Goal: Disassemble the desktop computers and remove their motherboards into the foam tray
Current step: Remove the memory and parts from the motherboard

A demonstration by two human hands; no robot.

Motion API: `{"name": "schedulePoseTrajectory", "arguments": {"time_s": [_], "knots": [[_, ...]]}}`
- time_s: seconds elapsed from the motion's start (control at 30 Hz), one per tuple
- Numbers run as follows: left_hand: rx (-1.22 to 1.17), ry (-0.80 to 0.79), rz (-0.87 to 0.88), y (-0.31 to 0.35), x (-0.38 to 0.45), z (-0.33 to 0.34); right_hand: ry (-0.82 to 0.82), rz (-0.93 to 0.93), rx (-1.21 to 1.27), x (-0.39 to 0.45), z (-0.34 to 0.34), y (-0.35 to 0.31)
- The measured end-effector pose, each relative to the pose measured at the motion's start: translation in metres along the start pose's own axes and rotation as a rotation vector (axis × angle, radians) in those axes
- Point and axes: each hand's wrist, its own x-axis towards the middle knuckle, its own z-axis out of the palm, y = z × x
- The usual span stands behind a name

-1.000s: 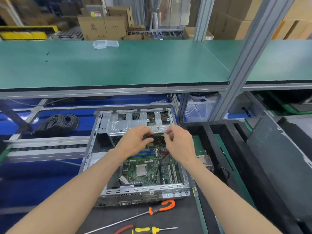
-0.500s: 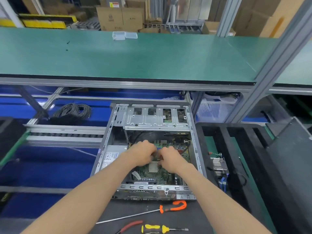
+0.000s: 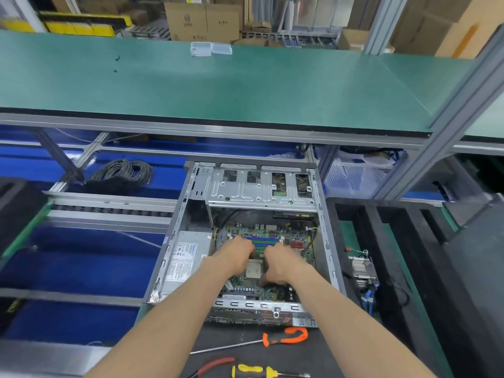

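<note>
Reaching down into the open desktop case (image 3: 174, 241), both hands sit on the motherboard (image 3: 272, 233) that lies flat on the case floor. The left hand (image 3: 236, 255) has its fingers curled down onto the board just left of the bare processor (image 3: 253, 269); the right hand (image 3: 281, 264) curls down just right of it — whether either one actually grips a part I cannot tell, as the fingertips are hidden. Blue and green memory slots (image 3: 266, 241) show just beyond the knuckles. A grey power supply (image 3: 188, 255) fills the case's left side, and a metal drive cage (image 3: 261, 186) spans its far end.

At the worktop's near edge lie an orange-handled screwdriver (image 3: 283, 338), a yellow-handled screwdriver (image 3: 256, 371) and a red-handled tool (image 3: 215, 364). To the right of the case stands the black foam tray (image 3: 362, 211), with a heatsink (image 3: 361, 271) and blue cable in one slot. A coil of grey cable (image 3: 122, 171) rests on the blue conveyor at the far left — well apart from the case.
</note>
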Motion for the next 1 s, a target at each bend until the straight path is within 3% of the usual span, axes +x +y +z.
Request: {"name": "schedulePoseTrajectory", "arguments": {"time_s": [0.5,1.0], "knots": [[-0.025,-0.001,0.007,0.000,0.001,0.002,-0.002,0.018,0.125,-0.001,0.004,0.003],[-0.017,-0.037,-0.012,0.004,-0.003,-0.004,0.271,0.003,0.216,-0.009,-0.006,0.010]]}}
